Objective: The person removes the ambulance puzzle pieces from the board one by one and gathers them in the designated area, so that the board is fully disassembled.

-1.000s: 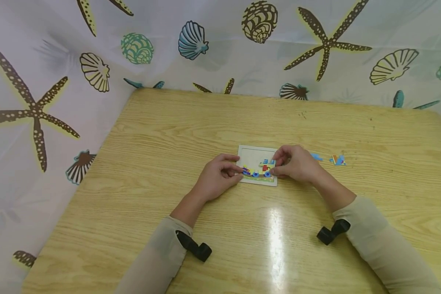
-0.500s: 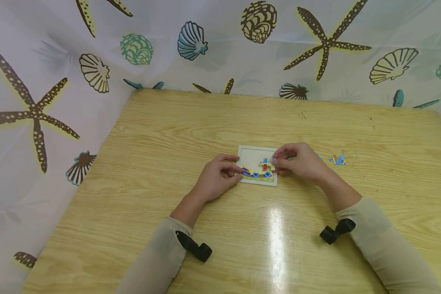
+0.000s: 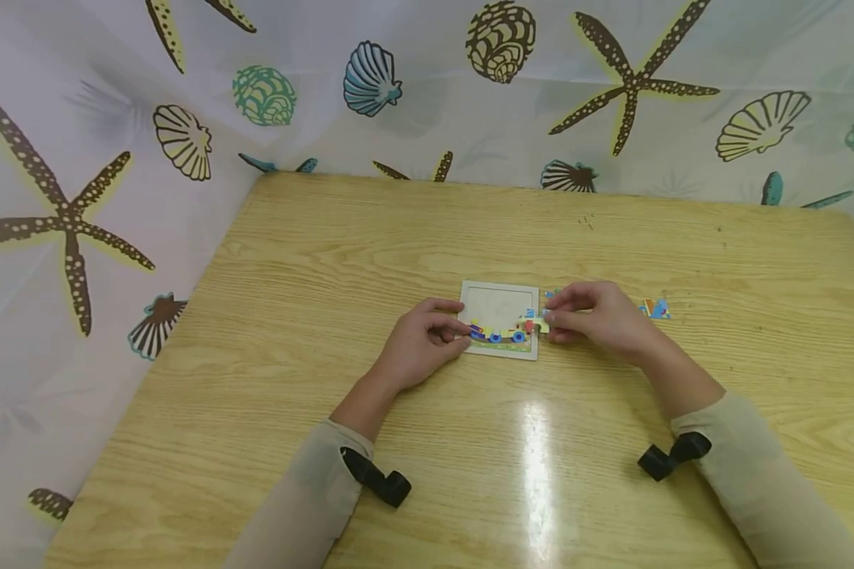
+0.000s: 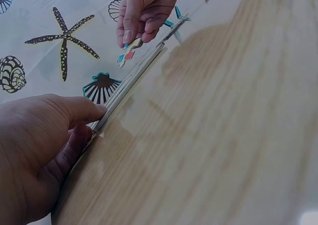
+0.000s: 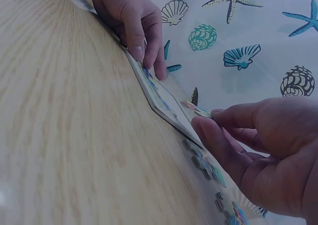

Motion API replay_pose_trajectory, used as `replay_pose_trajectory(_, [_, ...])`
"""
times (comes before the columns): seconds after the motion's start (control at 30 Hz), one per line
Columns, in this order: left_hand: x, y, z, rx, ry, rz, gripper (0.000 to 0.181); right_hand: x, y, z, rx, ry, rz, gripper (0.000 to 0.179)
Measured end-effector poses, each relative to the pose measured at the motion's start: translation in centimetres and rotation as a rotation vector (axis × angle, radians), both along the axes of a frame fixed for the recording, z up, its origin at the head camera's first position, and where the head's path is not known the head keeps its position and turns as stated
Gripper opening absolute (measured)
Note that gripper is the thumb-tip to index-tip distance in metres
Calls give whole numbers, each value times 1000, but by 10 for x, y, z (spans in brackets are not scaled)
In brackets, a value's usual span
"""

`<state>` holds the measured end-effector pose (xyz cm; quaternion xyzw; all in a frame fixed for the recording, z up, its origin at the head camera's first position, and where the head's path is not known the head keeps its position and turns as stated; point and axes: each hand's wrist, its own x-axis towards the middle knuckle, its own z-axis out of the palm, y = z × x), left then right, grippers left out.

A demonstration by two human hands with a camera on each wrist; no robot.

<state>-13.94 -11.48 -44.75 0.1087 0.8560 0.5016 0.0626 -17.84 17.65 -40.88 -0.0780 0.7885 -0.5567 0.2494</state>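
A small jigsaw board (image 3: 498,299) with a pale raised rim lies on the table. Assembled pieces (image 3: 496,335) along its lower part show a vehicle with blue wheels; the upper part is bare. My left hand (image 3: 423,340) holds the board's left edge, thumb near the lower corner and fingers reaching onto the rim. Between thumb and fingertips, my right hand (image 3: 601,320) pinches a yellow, red and blue jigsaw piece (image 3: 538,324). In the left wrist view this piece (image 4: 129,54) is tilted and raised above the board; its outer end is hidden by fingers.
Loose jigsaw pieces lie right of the board: a blue one (image 3: 551,294) partly behind my right hand, and an orange-and-blue one (image 3: 656,308) farther right. The right wrist view shows loose pieces (image 5: 206,165) near the board's corner. A shell-patterned cloth (image 3: 427,95) hangs behind the wooden table (image 3: 327,261).
My right hand has drawn the pinched piece away from the board's vehicle picture, rightward to the right rim. The blue loose piece now shows beyond its fingers. The left hand stays put.
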Motion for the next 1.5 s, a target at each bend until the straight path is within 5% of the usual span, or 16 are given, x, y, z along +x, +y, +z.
replay_pose_trajectory(0.47, [1,1,1,-13,4,7,9,8,49,0,-13,-15,-7,37])
replay_pose_trajectory(1.0, [2,-1,1,-5,2,14,9,-4,101,2,50,6,67,38])
replay_pose_trajectory(1.5, [1,1,0,-18,-7,15,10,-5,130,8,285,-18,41,30])
